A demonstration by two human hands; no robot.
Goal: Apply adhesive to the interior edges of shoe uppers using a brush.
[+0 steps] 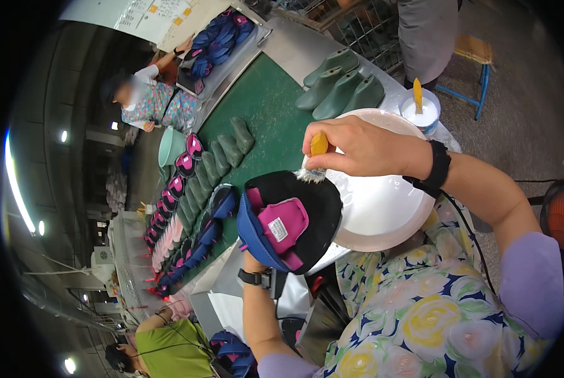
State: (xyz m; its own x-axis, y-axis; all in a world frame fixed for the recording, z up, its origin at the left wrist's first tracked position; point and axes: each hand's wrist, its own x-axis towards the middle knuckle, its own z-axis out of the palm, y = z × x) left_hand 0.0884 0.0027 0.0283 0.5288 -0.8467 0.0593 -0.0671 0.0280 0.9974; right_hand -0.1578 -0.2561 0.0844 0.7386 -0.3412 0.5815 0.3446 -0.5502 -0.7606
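Note:
My left hand (252,263) is largely hidden beneath a shoe upper (323,217), which it holds up from below. The upper is blue and black, with a pink tongue and lining and a white label inside; its black underside edge faces me. My right hand (354,146) is closed around a flat brush (318,146) with a yellow handle. Its white-coated bristles touch or nearly touch the upper's far edge. Just under my right forearm sits a wide pale basin (382,244) with white liquid in it.
A green conveyor belt (266,94) carries rows of grey-green lasts (216,157) and blue-and-pink uppers (197,236). Several dark green lasts (341,88) stand beyond the basin. A tub (428,123) holds white liquid and another brush. Two co-workers (159,104) are at the left; grey trousers (428,38) show at the top.

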